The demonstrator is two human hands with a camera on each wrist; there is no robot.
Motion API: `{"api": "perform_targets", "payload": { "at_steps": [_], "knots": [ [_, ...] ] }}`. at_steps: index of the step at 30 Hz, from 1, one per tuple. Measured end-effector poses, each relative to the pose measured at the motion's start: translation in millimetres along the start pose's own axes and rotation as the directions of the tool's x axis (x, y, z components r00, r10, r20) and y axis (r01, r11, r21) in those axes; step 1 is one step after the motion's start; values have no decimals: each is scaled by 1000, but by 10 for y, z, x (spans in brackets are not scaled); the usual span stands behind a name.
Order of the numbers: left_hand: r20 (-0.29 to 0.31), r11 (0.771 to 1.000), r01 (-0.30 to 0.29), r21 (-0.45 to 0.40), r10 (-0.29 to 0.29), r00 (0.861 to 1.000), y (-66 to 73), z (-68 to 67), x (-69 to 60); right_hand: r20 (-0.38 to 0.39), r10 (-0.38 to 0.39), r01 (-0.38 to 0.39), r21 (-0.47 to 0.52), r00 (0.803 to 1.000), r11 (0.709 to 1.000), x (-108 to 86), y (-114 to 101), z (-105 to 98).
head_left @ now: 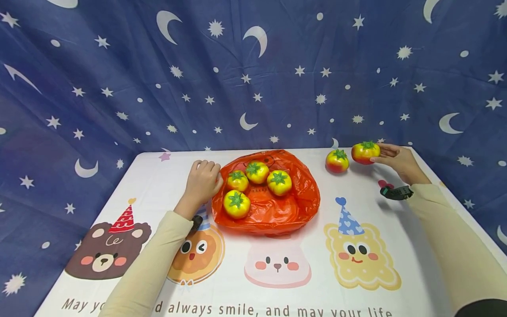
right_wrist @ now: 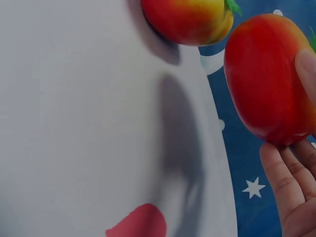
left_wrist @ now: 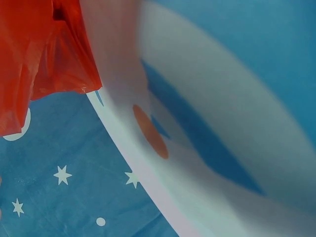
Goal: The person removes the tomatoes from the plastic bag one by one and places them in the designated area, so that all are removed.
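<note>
A red plastic bag point(head_left: 269, 215) lies spread with its mouth wide, and several yellow tomatoes point(head_left: 236, 204) with green leafy tops sit inside it. My left hand point(head_left: 203, 182), fingers curled, grips the bag's left rim; in the left wrist view only part of the bag point(left_wrist: 44, 59) shows clearly. At the far right, my right hand point(head_left: 398, 163) holds a red-and-yellow tomato point(head_left: 362, 153) between thumb and fingers. The right wrist view shows this tomato point(right_wrist: 266, 79) raised off the table, its shadow apart from it. Another tomato point(head_left: 337, 162) stands just left of it on the table.
The white tablecloth point(head_left: 309, 255) carries printed cartoon figures and lettering. A blue curtain point(head_left: 285, 110) with moons and stars rises behind the table's back edge and along both sides. A dark strap point(head_left: 396, 193) is on the right wrist.
</note>
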State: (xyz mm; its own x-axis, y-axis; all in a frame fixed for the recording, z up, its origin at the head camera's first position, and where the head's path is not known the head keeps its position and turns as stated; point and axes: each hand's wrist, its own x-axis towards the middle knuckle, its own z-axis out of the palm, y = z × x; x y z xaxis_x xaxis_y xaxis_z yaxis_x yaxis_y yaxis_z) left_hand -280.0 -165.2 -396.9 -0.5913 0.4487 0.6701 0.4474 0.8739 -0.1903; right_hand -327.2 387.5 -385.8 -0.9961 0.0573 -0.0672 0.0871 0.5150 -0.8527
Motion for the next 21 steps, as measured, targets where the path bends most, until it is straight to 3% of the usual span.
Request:
{"api": "perform_targets", "payload": {
  "at_steps": [6,12,21],
  "knots": [
    [3,1000,3,-2,-3,1000,-3,-2,-2,9,-33,32,78,999,996,-3,91,24],
    [-10,1000,-2,5,2,1000,0,-6,4,16,38,-37,-38,999,999,4,135,61],
    [1,1000,1,7,-1,1000,-2,-6,2,17,100,-99,-40,995,994,42,199,107]
  ]
}}
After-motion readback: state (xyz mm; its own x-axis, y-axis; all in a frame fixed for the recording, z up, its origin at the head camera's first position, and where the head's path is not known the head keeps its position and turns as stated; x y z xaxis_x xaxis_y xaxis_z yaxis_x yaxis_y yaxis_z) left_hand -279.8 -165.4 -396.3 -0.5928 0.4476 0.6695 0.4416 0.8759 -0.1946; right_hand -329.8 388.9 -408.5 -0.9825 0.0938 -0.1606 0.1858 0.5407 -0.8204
